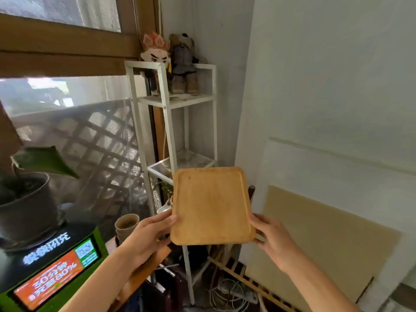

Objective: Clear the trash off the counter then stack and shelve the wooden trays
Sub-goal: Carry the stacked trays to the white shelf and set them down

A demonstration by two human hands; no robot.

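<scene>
A stack of light wooden trays (210,206) is held in the air in front of a white metal shelf unit (167,102); a second tray's edge shows along the right side under the top one. My left hand (147,236) grips the stack's near left corner. My right hand (271,238) grips its near right corner. The stack's far edge is just in front of the mesh middle shelf (193,159), which carries nothing I can make out.
Two plush dolls (171,61) stand on the upper shelf. Stacked paper cups (126,225) sit below left. A potted plant (27,199) rests on a green charging kiosk (54,275). Boards (326,239) lean on the right wall; cables and slats lie on the floor.
</scene>
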